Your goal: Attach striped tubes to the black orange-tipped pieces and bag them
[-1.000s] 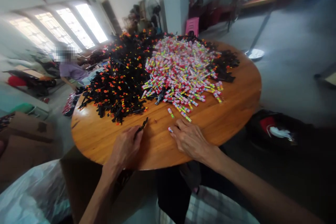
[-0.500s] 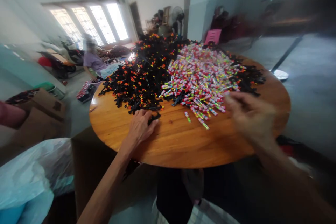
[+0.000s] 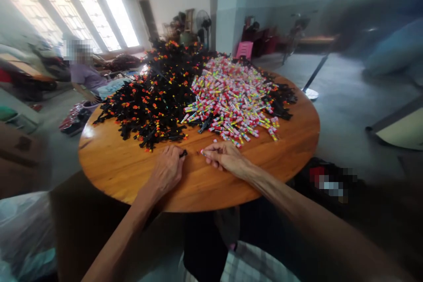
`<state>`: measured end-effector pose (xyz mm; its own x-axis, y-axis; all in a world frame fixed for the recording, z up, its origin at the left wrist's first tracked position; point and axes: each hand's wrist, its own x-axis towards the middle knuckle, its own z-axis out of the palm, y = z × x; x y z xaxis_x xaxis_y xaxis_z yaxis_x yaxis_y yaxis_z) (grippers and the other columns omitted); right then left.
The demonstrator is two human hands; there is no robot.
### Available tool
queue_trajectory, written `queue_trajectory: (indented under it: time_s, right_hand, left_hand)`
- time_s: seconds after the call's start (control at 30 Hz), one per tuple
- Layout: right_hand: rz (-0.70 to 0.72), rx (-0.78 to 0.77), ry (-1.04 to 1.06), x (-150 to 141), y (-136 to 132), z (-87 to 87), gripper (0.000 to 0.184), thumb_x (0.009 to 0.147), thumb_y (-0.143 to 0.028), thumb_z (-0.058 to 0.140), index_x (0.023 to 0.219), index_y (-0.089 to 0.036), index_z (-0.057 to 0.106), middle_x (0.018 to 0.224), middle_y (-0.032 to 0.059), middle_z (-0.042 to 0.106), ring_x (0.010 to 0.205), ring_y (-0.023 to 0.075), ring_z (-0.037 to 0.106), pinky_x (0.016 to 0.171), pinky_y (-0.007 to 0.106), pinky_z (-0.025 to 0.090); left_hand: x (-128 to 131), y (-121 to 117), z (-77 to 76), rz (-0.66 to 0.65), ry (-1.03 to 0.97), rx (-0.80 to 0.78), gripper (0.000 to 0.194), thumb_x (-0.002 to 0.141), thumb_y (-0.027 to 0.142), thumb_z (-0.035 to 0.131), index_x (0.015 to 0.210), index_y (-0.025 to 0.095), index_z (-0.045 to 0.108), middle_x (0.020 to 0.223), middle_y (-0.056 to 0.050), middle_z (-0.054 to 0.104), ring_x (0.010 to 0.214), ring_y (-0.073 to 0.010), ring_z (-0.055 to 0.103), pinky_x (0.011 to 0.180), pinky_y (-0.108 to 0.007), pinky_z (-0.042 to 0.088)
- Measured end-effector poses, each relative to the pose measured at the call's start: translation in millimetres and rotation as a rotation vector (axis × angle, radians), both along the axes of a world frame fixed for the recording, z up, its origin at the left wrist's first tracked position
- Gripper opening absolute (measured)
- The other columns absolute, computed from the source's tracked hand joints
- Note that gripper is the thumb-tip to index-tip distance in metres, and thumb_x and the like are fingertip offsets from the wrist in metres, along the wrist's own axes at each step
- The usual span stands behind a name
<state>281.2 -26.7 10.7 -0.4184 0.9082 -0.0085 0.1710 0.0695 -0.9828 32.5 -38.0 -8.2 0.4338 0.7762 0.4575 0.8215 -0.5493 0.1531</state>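
Observation:
A round wooden table (image 3: 280, 154) carries a big heap of black pieces with orange dots (image 3: 148, 97) on the left and a heap of small pink, white and green tubes (image 3: 231, 97) on the right. My left hand (image 3: 167, 169) rests on the wood near the front edge, fingers curled around a small black piece (image 3: 183, 153). My right hand (image 3: 224, 157) lies close beside it, fingertips pinched on a small pink-tipped tube (image 3: 202, 152).
Another person in a purple top (image 3: 87, 79) sits behind the table at the left, beside cardboard boxes (image 3: 20, 150). A clear plastic bag (image 3: 26, 229) lies at lower left. A pink stool (image 3: 244, 48) and a fan (image 3: 202, 22) stand at the back.
My right hand came back from the tube heap to the table front, pinching a tube. My left hand stayed put, closed on the black piece. The camera view shifted.

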Motion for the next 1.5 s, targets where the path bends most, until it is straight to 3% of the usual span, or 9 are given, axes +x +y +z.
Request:
queue_trajectory:
  time_s: [0.17, 0.33, 0.47, 0.7, 1.0, 1.17, 1.3, 1.5]
  right_hand:
    - [0.002, -0.097, -0.012, -6.6, 13.4, -1.1, 0.033, 0.088, -0.047, 0.066, 0.079, -0.016, 0.069, 0.065, 0.0010, 0.061, 0.050, 0.0078, 0.047, 0.042, 0.020, 0.032]
    - [0.052, -0.176, 0.030, -11.4, 19.5, -2.8, 0.027, 0.088, -0.040, 0.067, 0.100, -0.016, 0.070, 0.074, 0.0010, 0.065, 0.052, 0.0068, 0.048, 0.041, 0.017, 0.031]
    - [0.090, -0.176, 0.021, -12.2, 21.4, -3.5, 0.026, 0.090, -0.039, 0.064, 0.102, -0.016, 0.070, 0.075, 0.0009, 0.065, 0.053, 0.0067, 0.048, 0.041, 0.017, 0.031]
    - [0.201, -0.046, -0.035, -10.5, 27.0, -14.0, 0.032, 0.095, -0.045, 0.058, 0.096, -0.016, 0.070, 0.071, 0.0003, 0.062, 0.054, 0.0086, 0.045, 0.045, 0.022, 0.027]
    - [0.219, 0.203, -0.150, -14.3, 19.5, 3.0, 0.039, 0.097, -0.040, 0.049, 0.065, -0.018, 0.053, 0.060, -0.0037, 0.046, 0.057, 0.0102, 0.037, 0.055, 0.027, 0.025]
    - [0.183, 0.242, -0.233, -18.0, 19.4, 4.9, 0.042, 0.096, -0.038, 0.047, 0.059, -0.019, 0.048, 0.055, -0.0049, 0.039, 0.054, 0.0104, 0.033, 0.056, 0.029, 0.021]
    - [0.227, 0.308, -0.201, -16.6, 18.3, 0.9, 0.040, 0.097, -0.035, 0.045, 0.059, -0.020, 0.042, 0.058, -0.0046, 0.037, 0.059, 0.0114, 0.032, 0.059, 0.029, 0.022]
    - [0.278, 0.359, -0.236, -9.1, 14.4, -9.0, 0.033, 0.099, -0.031, 0.045, 0.069, -0.019, 0.054, 0.065, -0.0039, 0.045, 0.065, 0.0123, 0.039, 0.063, 0.028, 0.028]
  left_hand:
    - [11.9, -12.1, -1.5, -0.051, -0.080, 0.014, 0.012, 0.102, 0.021, 0.042, 0.104, 0.017, 0.053, 0.100, -0.011, 0.061, 0.092, -0.0241, 0.059, 0.082, -0.041, 0.055]
    - [16.1, -15.2, -0.6, -0.102, -0.095, 0.019, 0.013, 0.101, 0.021, 0.048, 0.106, 0.017, 0.059, 0.105, -0.011, 0.064, 0.095, -0.0225, 0.062, 0.084, -0.039, 0.057]
    - [16.9, -16.4, 0.4, -0.139, -0.112, 0.039, 0.018, 0.103, 0.021, 0.047, 0.105, 0.017, 0.064, 0.103, -0.011, 0.067, 0.094, -0.0218, 0.063, 0.084, -0.040, 0.059]
    - [18.3, -17.9, 4.5, -0.162, -0.110, 0.058, 0.018, 0.101, 0.019, 0.050, 0.105, 0.016, 0.067, 0.105, -0.012, 0.070, 0.096, -0.0227, 0.064, 0.087, -0.041, 0.058]
    - [18.8, -16.9, 3.6, -0.181, -0.112, 0.065, 0.021, 0.102, 0.019, 0.048, 0.105, 0.016, 0.069, 0.103, -0.012, 0.071, 0.095, -0.0232, 0.062, 0.086, -0.042, 0.057]
    - [17.0, -18.2, 3.0, -0.198, -0.082, 0.066, 0.021, 0.101, 0.019, 0.049, 0.106, 0.016, 0.069, 0.104, -0.012, 0.073, 0.097, -0.0241, 0.062, 0.088, -0.045, 0.055]
    - [15.8, -18.0, 2.8, -0.238, -0.089, 0.033, 0.022, 0.102, 0.018, 0.048, 0.109, 0.017, 0.069, 0.105, -0.011, 0.073, 0.098, -0.0236, 0.063, 0.089, -0.045, 0.055]
    - [14.5, -20.1, 4.2, -0.286, -0.090, 0.011, 0.022, 0.102, 0.016, 0.048, 0.110, 0.018, 0.069, 0.107, -0.011, 0.073, 0.098, -0.0238, 0.062, 0.089, -0.045, 0.054]
